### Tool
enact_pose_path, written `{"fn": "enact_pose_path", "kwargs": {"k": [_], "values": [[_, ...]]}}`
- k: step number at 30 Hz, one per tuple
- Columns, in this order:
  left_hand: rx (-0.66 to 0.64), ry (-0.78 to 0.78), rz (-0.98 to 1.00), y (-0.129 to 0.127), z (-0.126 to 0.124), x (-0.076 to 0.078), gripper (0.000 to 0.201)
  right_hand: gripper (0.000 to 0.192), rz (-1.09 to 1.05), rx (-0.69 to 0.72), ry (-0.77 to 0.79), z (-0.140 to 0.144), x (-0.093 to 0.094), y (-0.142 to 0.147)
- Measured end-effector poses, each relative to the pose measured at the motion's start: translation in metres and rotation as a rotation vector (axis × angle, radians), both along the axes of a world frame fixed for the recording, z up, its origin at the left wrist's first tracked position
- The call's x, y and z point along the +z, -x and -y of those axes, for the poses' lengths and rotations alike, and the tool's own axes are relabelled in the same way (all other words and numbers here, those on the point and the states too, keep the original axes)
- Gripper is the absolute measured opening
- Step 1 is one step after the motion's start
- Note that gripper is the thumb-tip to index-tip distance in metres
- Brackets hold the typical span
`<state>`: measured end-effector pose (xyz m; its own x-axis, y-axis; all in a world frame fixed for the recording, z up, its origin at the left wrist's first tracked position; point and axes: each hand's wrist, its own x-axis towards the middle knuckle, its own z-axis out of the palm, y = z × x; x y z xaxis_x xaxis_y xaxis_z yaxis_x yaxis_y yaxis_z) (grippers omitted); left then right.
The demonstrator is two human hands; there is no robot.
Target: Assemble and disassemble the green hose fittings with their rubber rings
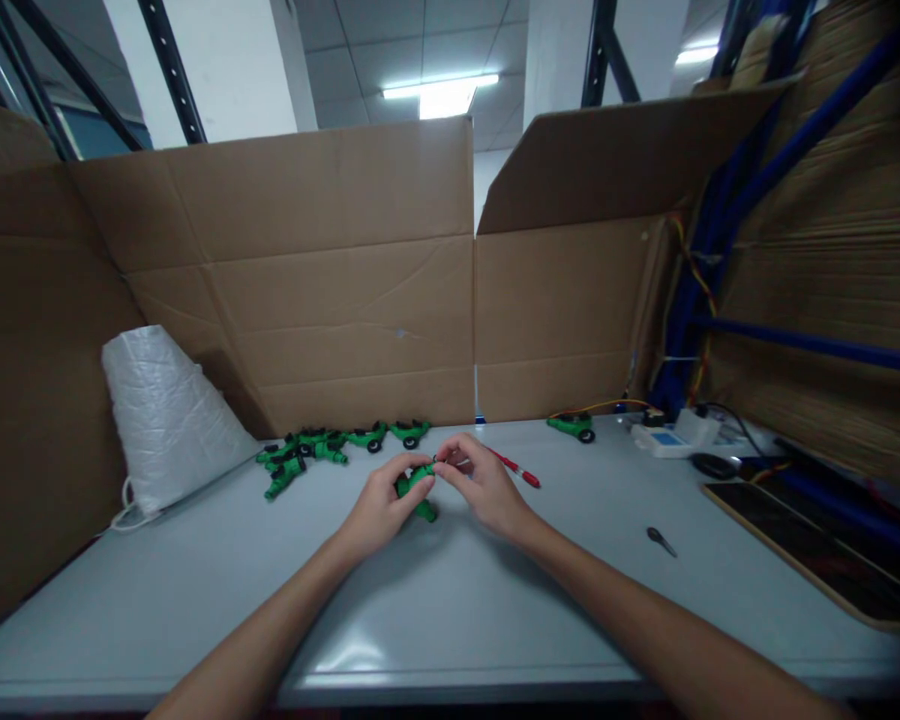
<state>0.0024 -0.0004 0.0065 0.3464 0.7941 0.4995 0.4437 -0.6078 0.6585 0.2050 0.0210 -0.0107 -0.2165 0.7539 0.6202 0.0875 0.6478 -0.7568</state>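
**Green toy part held between both my hands at the bench**

I had a small green toy piece pinched between my two hands over the grey table, a little in front of the middle of the cardboard wall. My left hand was wrapped around its left side, fingers curled shut on the green body, and its lower end poked out below my fingers just above the tabletop. My right hand met it from the right, with thumb and forefinger pressed narrowly together at the top edge of the piece; whether they also held some tiny part there, I could not tell.

Beyond my hands, a loose row of green toy cars with black wheels lay along the foot of the cardboard. A single green car sat apart to the right. A red pen lay just behind my right hand. A white plastic bag stood at the far left. Further right I saw a small dark tool on the table, a white device with wires, and a dark board at the edge.
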Motion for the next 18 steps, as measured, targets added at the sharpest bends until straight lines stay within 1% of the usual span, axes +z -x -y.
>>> {"fn": "enact_pose_path", "kwargs": {"k": [4, 10, 14, 18], "values": [[0.021, 0.004, 0.021, -0.0001, -0.0002, -0.0013, 0.031, 0.02, -0.061, 0.031, 0.087, -0.0018, 0.0007, 0.0], [0.032, -0.043, -0.017, 0.001, 0.0002, -0.0007, 0.032, 0.025, -0.083, 0.054, 0.156, -0.0039, -0.0016, -0.0003], [0.016, -0.079, -0.059, 0.0011, 0.0024, 0.0015, 0.031, 0.026, -0.083, 0.076, 0.178, -0.0059, -0.0035, -0.0018], [0.001, -0.08, -0.073, 0.0006, 0.0045, 0.003, 0.03, 0.028, -0.078, 0.06, 0.165, -0.0049, -0.0017, -0.0028]]}}
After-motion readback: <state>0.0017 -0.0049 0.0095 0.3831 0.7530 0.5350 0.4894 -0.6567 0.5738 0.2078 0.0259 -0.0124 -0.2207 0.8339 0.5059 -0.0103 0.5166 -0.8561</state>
